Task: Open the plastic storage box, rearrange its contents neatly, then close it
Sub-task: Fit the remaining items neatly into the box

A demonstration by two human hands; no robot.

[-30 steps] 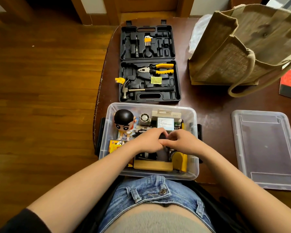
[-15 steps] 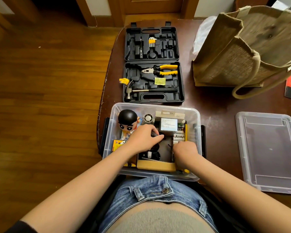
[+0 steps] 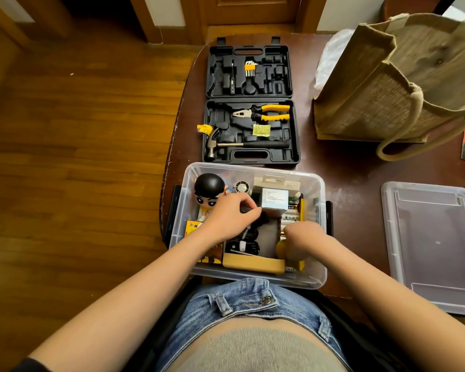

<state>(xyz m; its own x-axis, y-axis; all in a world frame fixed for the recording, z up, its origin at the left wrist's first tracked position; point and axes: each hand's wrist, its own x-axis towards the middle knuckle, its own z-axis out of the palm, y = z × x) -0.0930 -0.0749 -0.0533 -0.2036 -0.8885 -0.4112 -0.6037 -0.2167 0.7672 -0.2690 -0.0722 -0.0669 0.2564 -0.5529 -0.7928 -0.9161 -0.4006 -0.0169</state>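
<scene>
Table-edge box [image 3: 317,264], right hand's [image 3: 304,233] fingers hidden

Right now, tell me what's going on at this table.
A person is sorting through an open clear storage box at the table's near edge. The left hand reaches among black cables in the middle; the right hand is down at the right side, though what it grips is hidden. A figurine stands in the box's far left corner. The lid lies off to the right, and an open toolcase sits behind the box.
</scene>
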